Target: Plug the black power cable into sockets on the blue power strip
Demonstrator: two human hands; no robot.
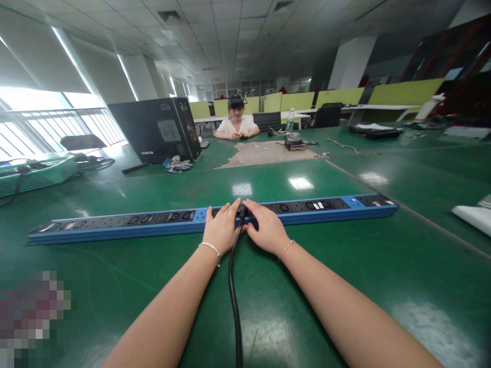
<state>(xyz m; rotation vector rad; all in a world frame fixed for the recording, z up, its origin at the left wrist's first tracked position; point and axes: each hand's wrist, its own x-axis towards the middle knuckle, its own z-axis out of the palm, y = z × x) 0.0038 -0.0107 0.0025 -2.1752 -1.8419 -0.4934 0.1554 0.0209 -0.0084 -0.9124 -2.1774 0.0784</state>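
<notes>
Your left forearm (164, 312) and right forearm (345, 301), both bare, reach forward and slant inward, bringing your two hands close together in front of you. Your left hand (221, 227) is back-up, fingers bent and slightly spread, pointing ahead. Your right hand (267, 228) angles leftward, index finger and thumb curved toward the left hand, its other fingers mostly hidden.

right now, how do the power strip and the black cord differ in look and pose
The power strip is blue with black sockets; the black cord is plain. The strip is broad, the cord slim. The strip runs straight across the table; the cord curves down the picture. Both show black.
</notes>
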